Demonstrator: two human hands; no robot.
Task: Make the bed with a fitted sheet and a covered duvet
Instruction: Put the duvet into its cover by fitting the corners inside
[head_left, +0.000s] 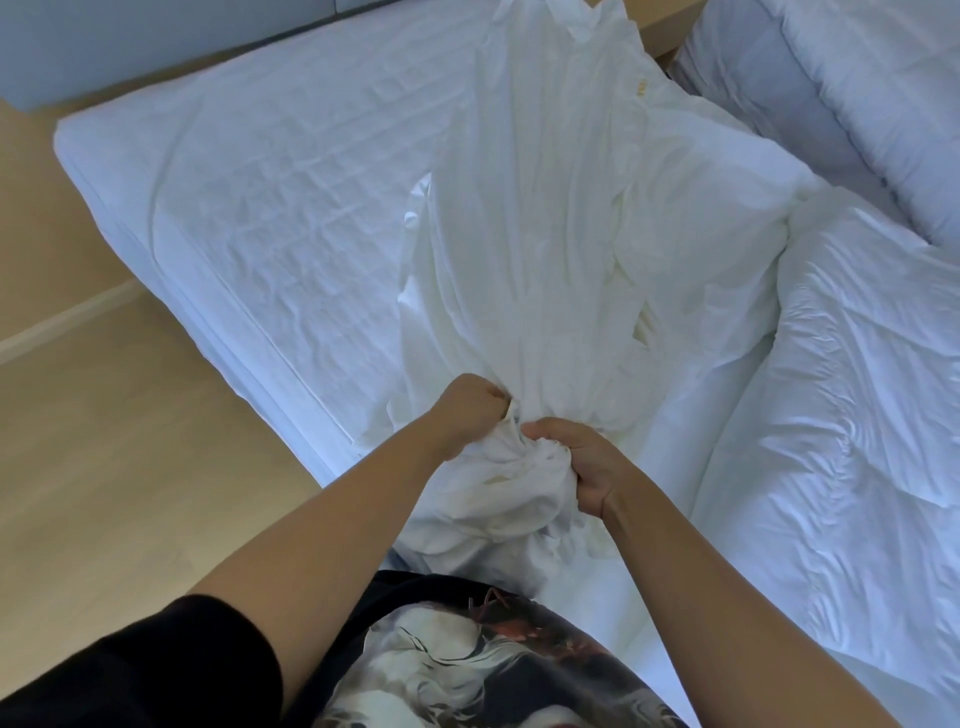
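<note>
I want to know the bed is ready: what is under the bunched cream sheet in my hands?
The sheet lies over the white-covered mattress, which shows to its left; the duvet lies to its right. Whatever lies directly beneath it is covered.

Both hands bunch up one end of a white cloth over the bed.

The left hand (470, 410) and right hand (576, 462) grip the gathered end of the white cloth (545, 234) close together. The rest of it fans out across the mattress (270, 197). A rumpled duvet (857, 364) lies on the right, with pillows (857, 93) beyond it. A wooden floor (78, 441) runs along the left.
</note>
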